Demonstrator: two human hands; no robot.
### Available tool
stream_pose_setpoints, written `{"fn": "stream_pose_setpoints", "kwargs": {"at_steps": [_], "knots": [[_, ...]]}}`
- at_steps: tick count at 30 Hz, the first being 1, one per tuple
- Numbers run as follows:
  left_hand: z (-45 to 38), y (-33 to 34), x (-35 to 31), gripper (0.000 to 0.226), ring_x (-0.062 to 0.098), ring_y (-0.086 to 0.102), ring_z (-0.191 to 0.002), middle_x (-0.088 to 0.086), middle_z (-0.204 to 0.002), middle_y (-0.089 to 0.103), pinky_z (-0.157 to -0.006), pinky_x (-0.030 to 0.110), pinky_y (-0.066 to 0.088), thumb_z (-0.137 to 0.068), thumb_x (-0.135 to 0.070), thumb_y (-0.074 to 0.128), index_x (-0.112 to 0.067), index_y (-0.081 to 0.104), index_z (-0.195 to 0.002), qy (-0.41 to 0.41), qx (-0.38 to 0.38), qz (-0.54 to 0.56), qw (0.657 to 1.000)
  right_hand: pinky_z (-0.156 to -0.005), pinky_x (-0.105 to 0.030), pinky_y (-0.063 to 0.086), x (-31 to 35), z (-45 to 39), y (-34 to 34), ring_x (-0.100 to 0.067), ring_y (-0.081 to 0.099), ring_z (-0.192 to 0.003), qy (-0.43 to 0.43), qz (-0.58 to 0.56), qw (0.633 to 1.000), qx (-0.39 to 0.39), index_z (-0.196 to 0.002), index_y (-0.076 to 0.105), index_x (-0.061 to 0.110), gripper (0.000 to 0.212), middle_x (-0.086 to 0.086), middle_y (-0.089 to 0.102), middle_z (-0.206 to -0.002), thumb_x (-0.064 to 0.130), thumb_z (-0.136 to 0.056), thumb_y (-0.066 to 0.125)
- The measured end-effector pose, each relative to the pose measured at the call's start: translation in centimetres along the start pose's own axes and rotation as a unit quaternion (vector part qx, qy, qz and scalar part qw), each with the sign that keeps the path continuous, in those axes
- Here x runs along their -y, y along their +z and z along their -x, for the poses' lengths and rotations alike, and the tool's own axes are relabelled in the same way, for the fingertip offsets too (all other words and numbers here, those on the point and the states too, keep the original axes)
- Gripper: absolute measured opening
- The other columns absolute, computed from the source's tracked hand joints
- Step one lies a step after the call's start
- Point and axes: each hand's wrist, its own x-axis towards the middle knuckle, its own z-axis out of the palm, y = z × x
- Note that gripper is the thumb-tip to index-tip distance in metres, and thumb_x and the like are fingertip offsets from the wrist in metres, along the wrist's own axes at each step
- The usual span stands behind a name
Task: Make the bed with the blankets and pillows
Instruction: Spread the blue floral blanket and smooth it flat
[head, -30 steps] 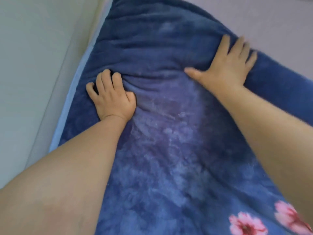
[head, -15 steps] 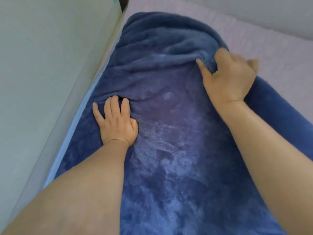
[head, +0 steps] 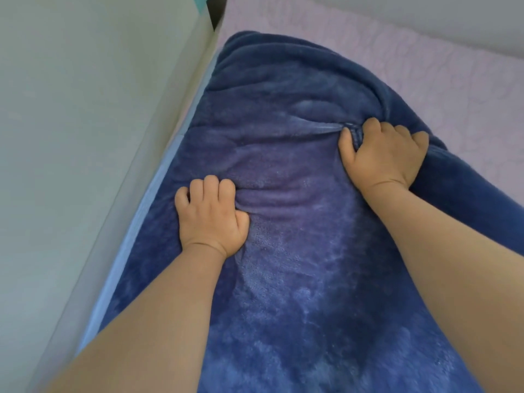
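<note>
A thick, fuzzy dark blue blanket (head: pixel 283 279) lies lengthwise along the left side of the bed, its far end rounded and bunched. My left hand (head: pixel 211 217) rests on it near the left edge, fingers curled and pinching a ridge of wrinkled cloth. My right hand (head: pixel 382 157) is further away on the right, its fingers closed around a fold of the blanket's edge. Both bare forearms reach in from the bottom of the view. No pillow is in view.
A pale pink quilted sheet (head: pixel 411 61) covers the mattress beyond and to the right of the blanket. A grey-white wall or bed side panel (head: pixel 85 137) runs close along the left, with a light blue strip (head: pixel 133 242) of bedding at its foot.
My right hand went from flat on the blanket to gripping a fold of it. My left hand's fingers have curled into the cloth. The view has tilted up, so more pink sheet shows.
</note>
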Motion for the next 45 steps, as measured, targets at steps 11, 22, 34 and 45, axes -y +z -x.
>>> {"fn": "stream_pose_setpoints", "kwargs": {"at_steps": [11, 22, 34, 45], "knots": [[-8.5, -2.0, 0.1, 0.053, 0.038, 0.061, -0.092, 0.020, -0.100, 0.063, -0.081, 0.037, 0.039, -0.071, -0.044, 0.047, -0.001, 0.060, -0.099, -0.098, -0.017, 0.160, 0.982, -0.087, -0.044, 0.034, 0.6, -0.3, 0.0, -0.039, 0.057, -0.089, 0.033, 0.001, 0.999, 0.003, -0.092, 0.059, -0.003, 0.081, -0.026, 0.066, -0.094, 0.054, -0.072, 0.005], [-10.8, 0.0, -1.4, 0.093, 0.030, 0.041, -0.128, 0.014, -0.138, 0.045, -0.107, 0.041, 0.027, -0.074, -0.066, 0.058, -0.011, 0.029, -0.143, -0.271, 0.108, 0.196, 0.936, -0.069, -0.039, 0.022, 0.7, -0.3, 0.9, -0.036, 0.058, -0.064, 0.081, 0.014, 0.995, -0.056, -0.071, 0.053, 0.000, 0.046, -0.024, 0.058, -0.071, 0.043, -0.075, 0.039], [-11.3, -1.1, -1.9, 0.071, 0.033, 0.056, -0.111, 0.014, -0.124, 0.059, -0.095, 0.040, 0.039, -0.078, -0.061, 0.057, -0.008, 0.045, -0.124, -0.293, 0.128, 0.201, 0.926, -0.075, -0.040, 0.022, 0.3, -0.4, 0.9, -0.036, 0.058, -0.067, 0.068, -0.033, 0.995, -0.067, -0.070, 0.052, 0.002, 0.056, -0.022, 0.058, -0.074, 0.056, -0.071, 0.039], [-12.0, -6.8, -6.8, 0.046, 0.038, 0.056, -0.110, 0.018, -0.123, 0.059, -0.087, 0.043, 0.044, -0.092, -0.035, 0.052, -0.007, 0.047, -0.127, -0.289, 0.036, 0.218, 0.932, -0.106, -0.037, 0.030, -3.4, -5.2, -5.3, -0.030, 0.042, -0.129, 0.178, -0.180, 0.901, 0.353, -0.138, 0.036, 0.010, 0.083, -0.012, 0.045, -0.141, 0.051, -0.072, 0.067]]}}
